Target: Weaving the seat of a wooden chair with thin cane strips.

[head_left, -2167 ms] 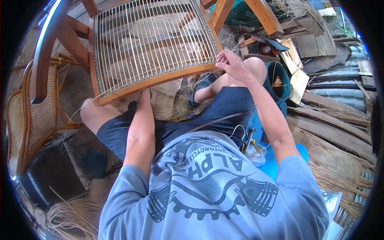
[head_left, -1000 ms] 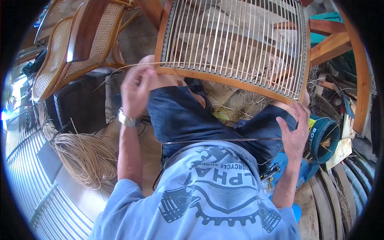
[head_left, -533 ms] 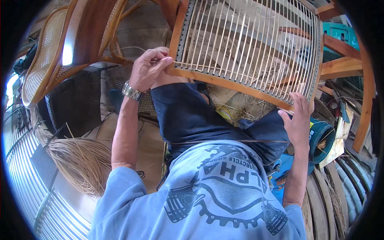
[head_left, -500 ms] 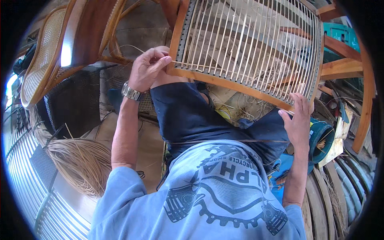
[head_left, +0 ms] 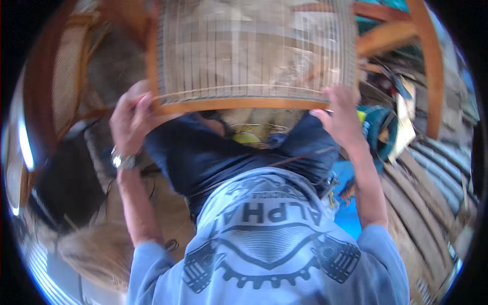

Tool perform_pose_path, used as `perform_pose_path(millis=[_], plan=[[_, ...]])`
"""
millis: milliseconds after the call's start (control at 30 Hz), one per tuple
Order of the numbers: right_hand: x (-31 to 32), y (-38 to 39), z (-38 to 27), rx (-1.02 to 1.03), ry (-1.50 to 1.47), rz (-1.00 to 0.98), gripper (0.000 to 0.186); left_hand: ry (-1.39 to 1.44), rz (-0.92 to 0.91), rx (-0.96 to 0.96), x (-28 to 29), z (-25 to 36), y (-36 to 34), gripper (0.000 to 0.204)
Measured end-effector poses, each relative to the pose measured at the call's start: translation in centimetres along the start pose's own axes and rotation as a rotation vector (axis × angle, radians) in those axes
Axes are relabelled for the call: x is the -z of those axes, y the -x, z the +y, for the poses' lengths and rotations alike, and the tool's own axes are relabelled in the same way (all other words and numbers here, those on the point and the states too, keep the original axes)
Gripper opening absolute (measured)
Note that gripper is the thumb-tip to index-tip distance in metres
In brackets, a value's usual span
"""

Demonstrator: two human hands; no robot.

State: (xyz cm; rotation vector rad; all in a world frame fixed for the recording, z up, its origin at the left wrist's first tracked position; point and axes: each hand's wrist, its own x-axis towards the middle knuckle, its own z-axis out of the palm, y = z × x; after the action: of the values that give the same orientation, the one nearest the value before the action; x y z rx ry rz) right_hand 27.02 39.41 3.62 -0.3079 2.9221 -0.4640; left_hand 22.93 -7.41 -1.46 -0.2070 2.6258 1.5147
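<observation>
A wooden chair frame (head_left: 234,104) lies across my lap, its seat opening strung with pale cane strands running away from me. One crosswise cane strand (head_left: 244,90) spans the strung rows just inside the near rail. At the near left corner, my left hand (head_left: 131,119), with a metal watch on the wrist, is closed with thumb and finger pinched by that strand's end; blur hides the exact grip. Around the near right corner my right hand (head_left: 344,114) is closed, fingers over the rail and thumb on its near side, where the strand meets the fingers.
A blurred bundle of cane (head_left: 96,254) lies at lower left, below a dark container (head_left: 66,178). Another chair with woven cane (head_left: 66,76) stands at far left. To the right are a teal container (head_left: 378,132), a blue object (head_left: 348,183) and stacked wooden strips (head_left: 417,213).
My view has swung, so the chair frame appears farther left and more level. The crosswise strand now shows along the whole near rail. Both hands remain at the near corners.
</observation>
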Motion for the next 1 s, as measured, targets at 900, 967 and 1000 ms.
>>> perform_pose_path(millis=[900, 967, 1000], plan=[[-2.0, -0.1, -4.5, 0.020, -0.092, 0.175, 0.071, 0.267, -0.030, 0.082, -0.1, -1.5, 1.0, 0.015], [-2.2, -0.9, -6.0, 0.051, -0.089, 0.160, 0.079, 0.337, -0.034, 0.141, -0.2, -0.6, 1.0, 0.017], [-2.6, -1.4, -6.8, 0.071, -0.165, 0.162, 0.078, 0.312, -0.049, 0.143, -0.1, -0.8, 1.0, 0.020]])
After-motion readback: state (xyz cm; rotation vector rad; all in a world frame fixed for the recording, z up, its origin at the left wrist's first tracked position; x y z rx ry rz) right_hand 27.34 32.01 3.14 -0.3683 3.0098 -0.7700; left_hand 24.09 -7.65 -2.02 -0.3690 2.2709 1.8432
